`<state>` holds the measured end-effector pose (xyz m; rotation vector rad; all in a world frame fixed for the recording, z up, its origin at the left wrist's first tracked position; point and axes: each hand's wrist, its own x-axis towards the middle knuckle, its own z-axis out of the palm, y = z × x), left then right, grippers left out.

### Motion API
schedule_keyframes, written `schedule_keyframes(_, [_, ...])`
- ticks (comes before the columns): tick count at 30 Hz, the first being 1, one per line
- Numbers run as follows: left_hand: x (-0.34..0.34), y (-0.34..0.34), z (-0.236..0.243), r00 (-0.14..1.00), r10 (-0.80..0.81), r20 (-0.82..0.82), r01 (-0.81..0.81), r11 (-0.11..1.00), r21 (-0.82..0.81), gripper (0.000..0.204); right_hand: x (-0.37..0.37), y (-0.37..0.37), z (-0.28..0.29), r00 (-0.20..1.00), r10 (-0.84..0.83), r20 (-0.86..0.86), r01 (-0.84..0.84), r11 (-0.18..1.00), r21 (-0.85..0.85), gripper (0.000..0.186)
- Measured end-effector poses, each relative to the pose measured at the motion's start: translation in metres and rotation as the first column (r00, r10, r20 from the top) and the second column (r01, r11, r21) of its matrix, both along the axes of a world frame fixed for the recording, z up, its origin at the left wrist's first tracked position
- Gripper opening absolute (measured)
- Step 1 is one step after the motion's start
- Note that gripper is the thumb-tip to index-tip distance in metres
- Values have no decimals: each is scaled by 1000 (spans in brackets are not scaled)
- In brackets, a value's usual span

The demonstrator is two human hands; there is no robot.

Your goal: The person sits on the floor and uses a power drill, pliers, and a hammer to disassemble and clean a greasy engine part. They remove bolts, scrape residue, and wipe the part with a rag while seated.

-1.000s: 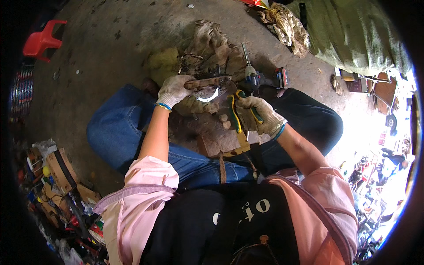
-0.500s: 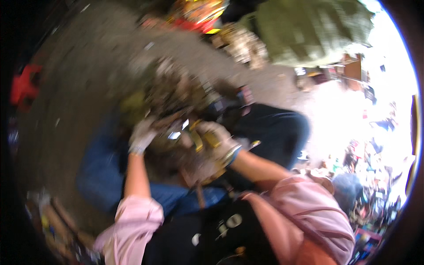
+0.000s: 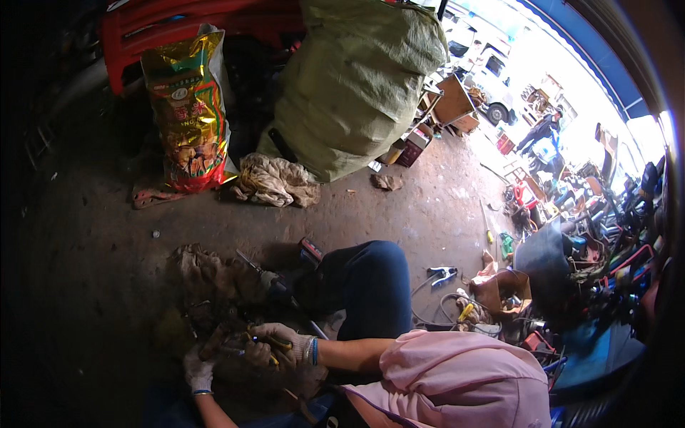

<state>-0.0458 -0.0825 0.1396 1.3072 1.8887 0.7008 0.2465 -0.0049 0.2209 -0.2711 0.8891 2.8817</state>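
With the work apparently unfinished, your right hand (image 3: 280, 335) has its fingers clamped on yellow-handled pliers (image 3: 283, 345), and your left hand (image 3: 198, 369) grips a brown bar-like part (image 3: 212, 344) beside them.

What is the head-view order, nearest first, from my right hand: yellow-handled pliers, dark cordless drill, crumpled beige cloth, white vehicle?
1. Pliers, in your right hand.
2. Drill, just beyond.
3. Cloth, farther ahead.
4. Vehicle, outside, upper right.

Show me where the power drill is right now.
The power drill is in the head view's lower half, left of centre, between the crumpled brown cloth and the person's bent right knee, just above the right hand.
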Motion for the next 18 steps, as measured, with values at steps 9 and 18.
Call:
schedule_keyframes(9, [1, -2, -3, 1000, 23, -13, -22, 998, 63, 46, 0, 15, 4, 994, 101, -37, -102, 994, -29, 7])
schedule_keyframes(18, [-5, -6, -7, 999, -5, -47, 9, 996, 89, 46, -1, 11, -15, 936, 71, 346, -190, 927, 323, 22])
